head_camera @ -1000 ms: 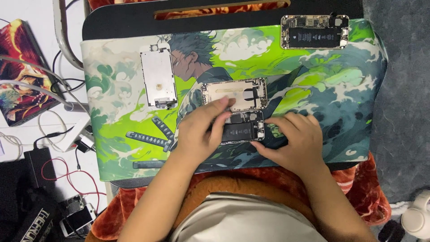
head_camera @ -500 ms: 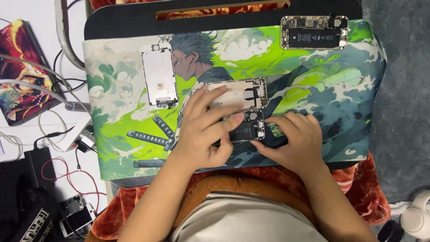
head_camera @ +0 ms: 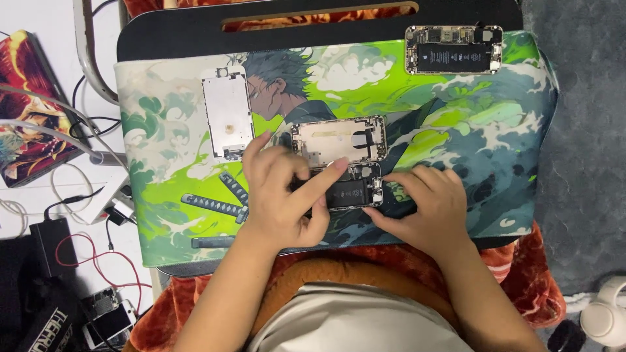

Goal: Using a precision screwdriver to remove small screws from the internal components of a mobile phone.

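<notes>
Cables and chargers were piled on the floor off the far left, well clear of the lap desk, probably just shoved out of the way. On the green illustrated mat, a detached white screen panel lay flat near the left, parked apart from the work so it wouldn't get scratched, I'd guess. Next came the left hand, resting on the mat with its fingers spread loosely and the index finger stretched out, tip touching the opened phone near its top edge; not gripping anything, more like pressing or steadying. That phone sat in the middle of the mat, battery side up, just below an empty gold rear housing that touched it. The right hand lay flat against the phone's right end, fingers together and pushing in, which looked like bracing it so it wouldn't slide. Up in the far right corner another gutted phone with its battery showing sat well apart.
</notes>
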